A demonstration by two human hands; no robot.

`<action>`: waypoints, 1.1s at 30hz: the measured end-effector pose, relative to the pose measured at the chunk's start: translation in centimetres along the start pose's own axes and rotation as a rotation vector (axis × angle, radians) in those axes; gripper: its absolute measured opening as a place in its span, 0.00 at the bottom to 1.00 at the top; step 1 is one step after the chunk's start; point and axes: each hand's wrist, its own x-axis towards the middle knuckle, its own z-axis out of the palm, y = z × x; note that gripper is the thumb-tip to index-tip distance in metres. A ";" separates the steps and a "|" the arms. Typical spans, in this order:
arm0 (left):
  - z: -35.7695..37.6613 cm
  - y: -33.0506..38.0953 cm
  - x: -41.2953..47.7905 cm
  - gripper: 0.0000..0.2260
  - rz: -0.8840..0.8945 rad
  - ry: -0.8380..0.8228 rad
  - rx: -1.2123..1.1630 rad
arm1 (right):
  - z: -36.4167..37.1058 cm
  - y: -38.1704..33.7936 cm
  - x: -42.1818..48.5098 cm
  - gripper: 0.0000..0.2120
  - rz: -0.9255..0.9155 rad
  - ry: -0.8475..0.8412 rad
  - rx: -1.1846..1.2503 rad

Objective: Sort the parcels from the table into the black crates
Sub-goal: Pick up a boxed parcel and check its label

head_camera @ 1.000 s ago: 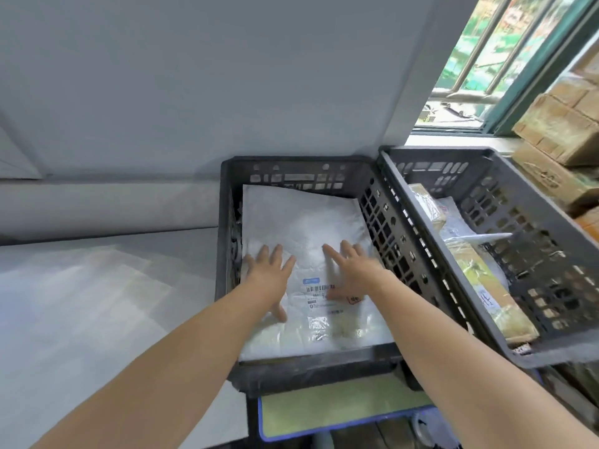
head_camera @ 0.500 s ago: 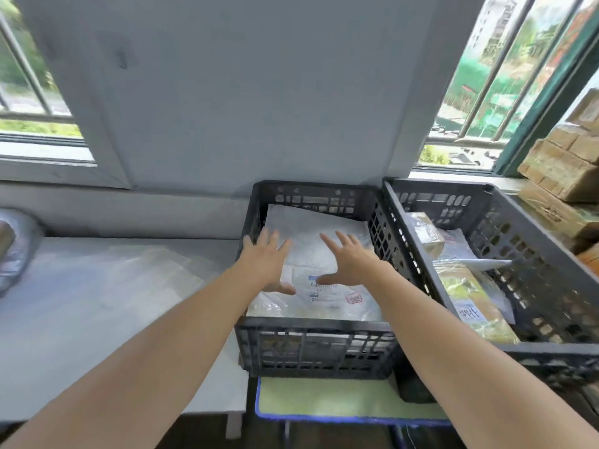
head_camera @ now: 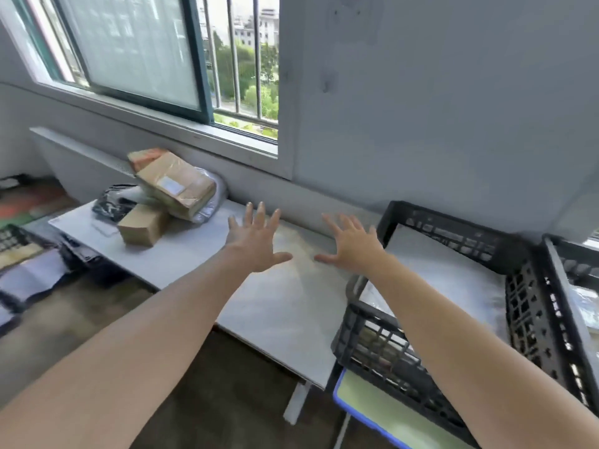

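Both my hands hover with spread fingers over the white table (head_camera: 278, 306), holding nothing. My left hand (head_camera: 256, 241) is above the table's middle; my right hand (head_camera: 351, 244) is just left of the black crate (head_camera: 453, 228). A white flat parcel (head_camera: 444, 280) lies inside that crate. At the table's far left end is a pile of parcels: a taped brown box (head_camera: 176, 183) leaning on a small cardboard box (head_camera: 142, 225), a black bag (head_camera: 111, 202) and a grey plastic mailer (head_camera: 210, 202).
A second black crate (head_camera: 570, 286) stands right of the first one, partly cut off. Both crates rest on a green board with a blue edge (head_camera: 372, 403). A barred window (head_camera: 240, 69) is behind the table. More crates and bags (head_camera: 19, 251) are on the floor at left.
My hands have lifted off the white parcel in the crate and swung left over the table. My view turned left, bringing the parcel pile into sight.
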 end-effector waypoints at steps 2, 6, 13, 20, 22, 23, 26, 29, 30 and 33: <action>0.9 -3.8 -0.9 0.43 -0.057 -0.003 0.011 | 0.4 -4.1 1.7 0.45 -0.058 0.006 0.004; 3.1 -12.0 -2.4 0.42 -0.160 -0.020 -0.028 | 1.1 -13.2 5.5 0.45 -0.151 -0.014 -0.024; 6.3 -27.4 -3.6 0.42 -0.245 -0.041 -0.052 | 2.2 -28.8 11.8 0.45 -0.227 0.014 -0.048; 9.6 -37.1 -2.8 0.42 -0.242 -0.108 -0.085 | 3.9 -37.6 16.6 0.45 -0.214 -0.006 -0.004; 10.7 -38.8 -2.2 0.42 -0.237 -0.123 -0.104 | 4.6 -39.1 18.0 0.46 -0.216 -0.019 0.012; 11.2 -39.6 -1.8 0.42 -0.236 -0.128 -0.110 | 5.0 -39.7 18.8 0.45 -0.212 -0.026 0.020; 12.6 -41.9 -0.4 0.42 -0.235 -0.150 -0.138 | 6.2 -41.3 21.4 0.45 -0.196 -0.047 0.047; 14.0 -44.3 1.6 0.42 -0.240 -0.173 -0.149 | 7.6 -42.6 24.6 0.45 -0.187 -0.069 0.065; 14.4 -45.1 2.5 0.42 -0.243 -0.175 -0.152 | 8.0 -43.0 25.8 0.45 -0.184 -0.073 0.072; 15.3 -47.6 6.3 0.42 -0.251 -0.183 -0.159 | 9.0 -43.8 30.2 0.45 -0.177 -0.071 0.081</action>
